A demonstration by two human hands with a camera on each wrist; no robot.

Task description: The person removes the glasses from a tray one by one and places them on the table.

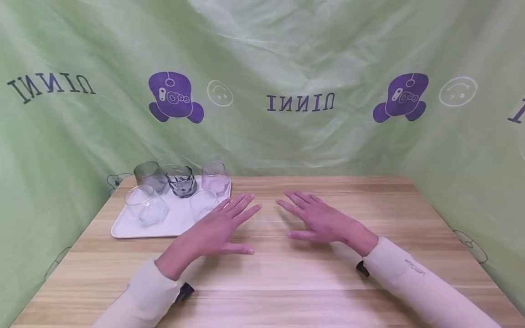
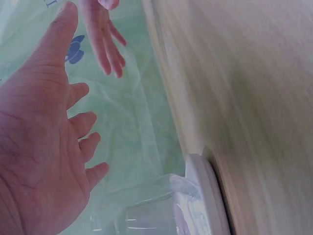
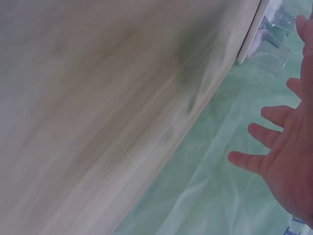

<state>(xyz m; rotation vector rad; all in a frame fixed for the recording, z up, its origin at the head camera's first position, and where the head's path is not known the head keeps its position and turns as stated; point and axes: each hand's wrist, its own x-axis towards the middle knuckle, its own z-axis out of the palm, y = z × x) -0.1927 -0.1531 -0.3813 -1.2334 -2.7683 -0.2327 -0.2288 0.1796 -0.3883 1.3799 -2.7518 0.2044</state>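
clear glass [image 1: 203, 202] on tray [image 1: 123, 230], just beyond flat, empty left hand [image 1: 217, 228].

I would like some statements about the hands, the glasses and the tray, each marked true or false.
1. Both hands are open with straight fingers, holding nothing. True: the left hand and the right hand are empty.
2. The tray holds three glasses. False: it holds five.
3. The tray lies nearer the left hand. True.
4. The right hand holds the pink glass. False: that glass stands on the tray, untouched.
5. The table is wooden. True.
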